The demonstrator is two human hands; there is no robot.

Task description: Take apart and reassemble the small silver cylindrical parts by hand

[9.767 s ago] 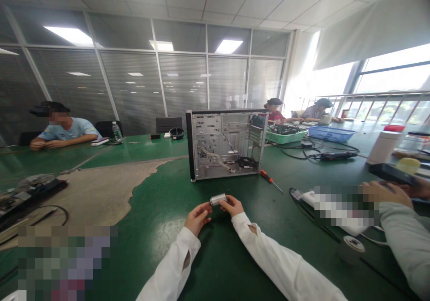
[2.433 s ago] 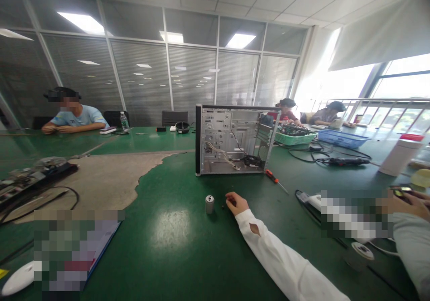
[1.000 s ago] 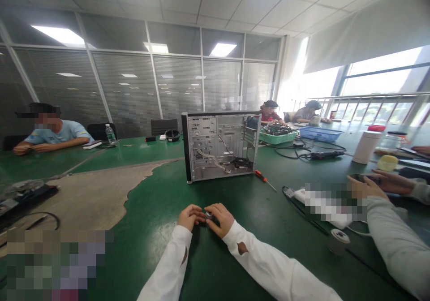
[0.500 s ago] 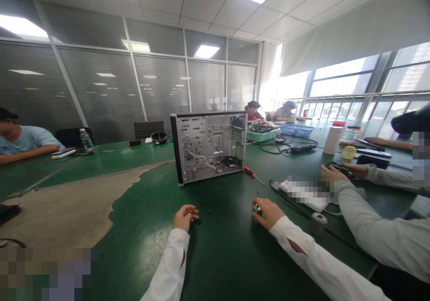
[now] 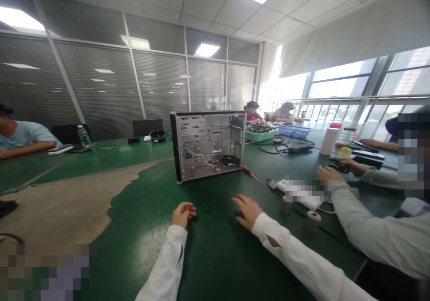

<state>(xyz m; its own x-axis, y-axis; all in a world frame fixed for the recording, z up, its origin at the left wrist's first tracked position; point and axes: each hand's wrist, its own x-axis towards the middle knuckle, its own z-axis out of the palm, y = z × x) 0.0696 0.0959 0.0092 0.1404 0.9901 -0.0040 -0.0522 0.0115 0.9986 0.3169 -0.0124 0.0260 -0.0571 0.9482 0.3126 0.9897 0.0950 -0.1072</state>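
**Right hand spread before an open computer case, left hand loosely curled**

An open computer case [image 5: 220, 133] is stood upright on the green table top [image 5: 215, 256], its open side turned toward the camera. A fan [image 5: 230, 160] and loose cables [image 5: 201, 156] are seen at its bottom.

In front of the case, toward its left, the left hand [image 5: 183, 214] is held with fingers half curled; whether anything small is pinched in them cannot be told. Just beside it, in front of the case, a small dark piece [image 5: 207, 209] is seen on the table.

In front of the case's right side, the right hand [image 5: 248, 211] is held palm down, fingers stretched and parted, with nothing gripped. Whether the table is touched cannot be told.

Farther right and forward of the case, a blurred grey cylinder [image 5: 286, 205] is seen near a white power strip [image 5: 314, 199], with a second cylinder [image 5: 313, 222] beyond it. By the case's lower right corner an orange-handled screwdriver [image 5: 247, 171] is laid. Behind the case to the right, a green basket [image 5: 262, 136] is seen.
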